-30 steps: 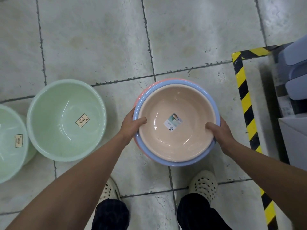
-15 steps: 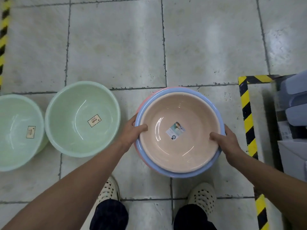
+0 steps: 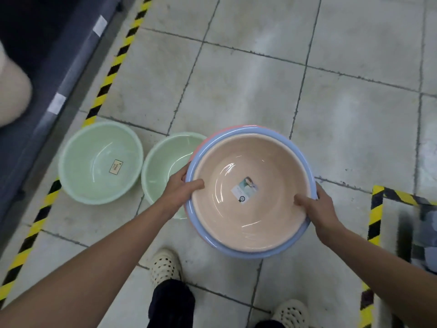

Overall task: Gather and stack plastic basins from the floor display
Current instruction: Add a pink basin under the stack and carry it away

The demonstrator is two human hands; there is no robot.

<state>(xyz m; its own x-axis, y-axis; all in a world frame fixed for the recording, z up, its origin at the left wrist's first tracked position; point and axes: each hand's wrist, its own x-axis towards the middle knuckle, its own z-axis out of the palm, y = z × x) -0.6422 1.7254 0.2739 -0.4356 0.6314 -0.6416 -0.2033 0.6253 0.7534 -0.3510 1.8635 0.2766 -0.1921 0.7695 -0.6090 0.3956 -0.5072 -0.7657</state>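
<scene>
I hold a nested stack of basins (image 3: 250, 162) above the floor: a beige basin inside a blue one (image 3: 293, 250), with a pink rim showing underneath at the upper left. My left hand (image 3: 179, 188) grips the stack's left rim, thumb inside. My right hand (image 3: 316, 209) grips the right rim, thumb inside too. Two pale green basins stand on the tiles to the left: one (image 3: 100, 162) with a small label inside, the other (image 3: 163, 166) partly hidden behind my left hand and the stack.
Yellow-black hazard tape (image 3: 111, 69) runs diagonally along a dark shelf base (image 3: 59, 74) at the left. More tape (image 3: 376, 209) frames stored goods at the right edge. My two feet in white perforated clogs (image 3: 164, 266) stand below the stack.
The view has swung left and the stack has moved toward the green basins, now overlapping the nearer one. Both hands keep their grip on the rim.
</scene>
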